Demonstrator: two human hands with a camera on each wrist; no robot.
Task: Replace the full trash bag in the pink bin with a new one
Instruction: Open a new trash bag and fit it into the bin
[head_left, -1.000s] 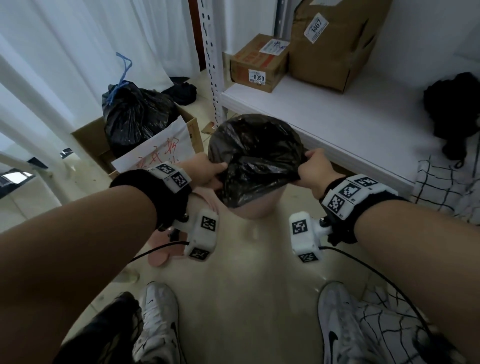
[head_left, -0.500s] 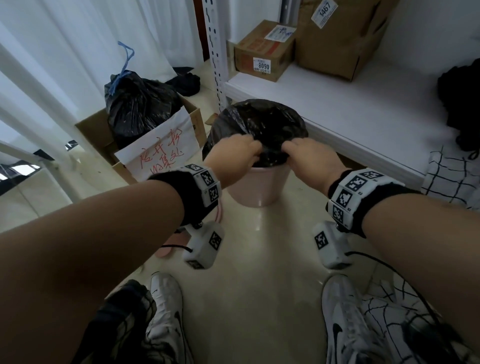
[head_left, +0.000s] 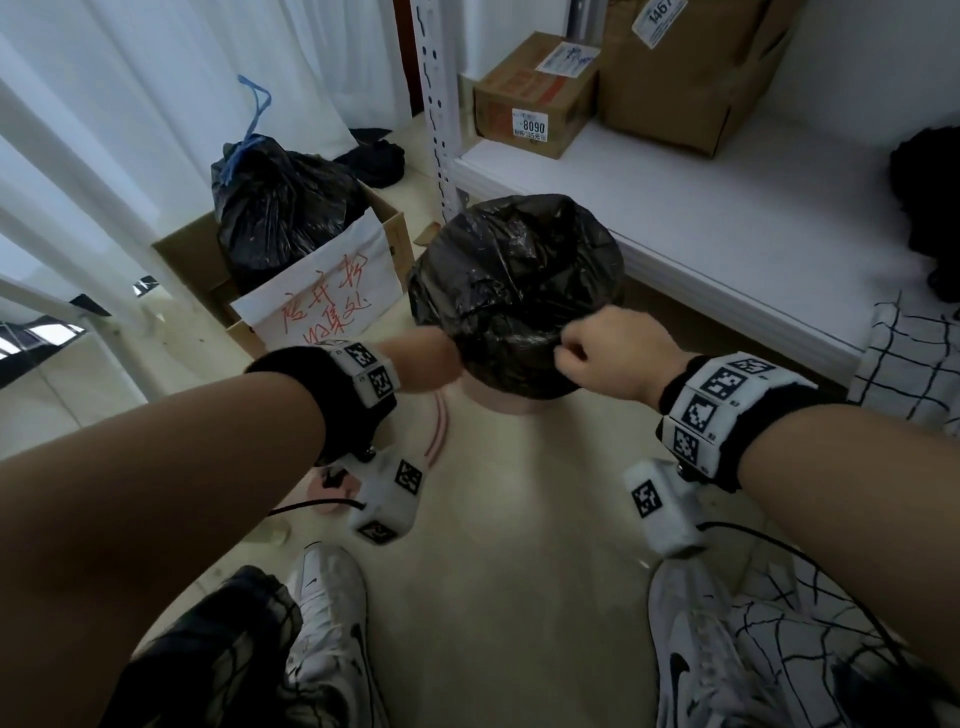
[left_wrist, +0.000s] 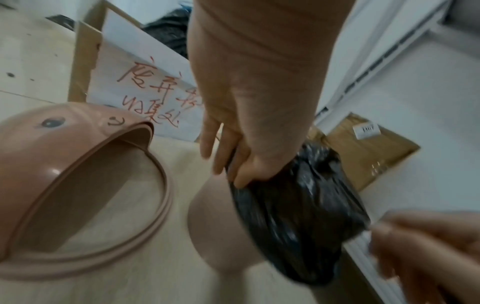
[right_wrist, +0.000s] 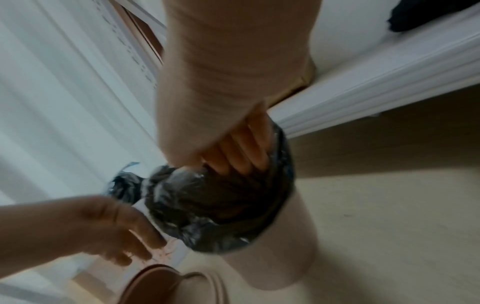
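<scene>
The pink bin (head_left: 519, 406) stands on the floor against the white shelf, with a black trash bag (head_left: 514, 275) draped over its mouth and folded down round the rim. My left hand (head_left: 431, 364) holds the bag's edge at the near left of the rim; its fingers (left_wrist: 233, 166) pinch the plastic against the bin wall (left_wrist: 215, 226). At the near right my right hand (head_left: 576, 358) grips the edge in a fist, its fingers (right_wrist: 239, 156) curled into the plastic. The tied full bag (head_left: 280, 213) sits in a cardboard box (head_left: 182, 249) to the left.
The bin's pink lid (left_wrist: 78, 185) lies on the floor left of the bin. A white shelf (head_left: 727, 234) with cardboard boxes (head_left: 535, 93) runs close behind and to the right. White curtains hang at left. My white shoes (head_left: 327, 623) stand on the tiled floor below.
A second ago both hands held the bag stretched above the bin. They brought its edge down over the near rim, met there, and have now spread apart along the rim.
</scene>
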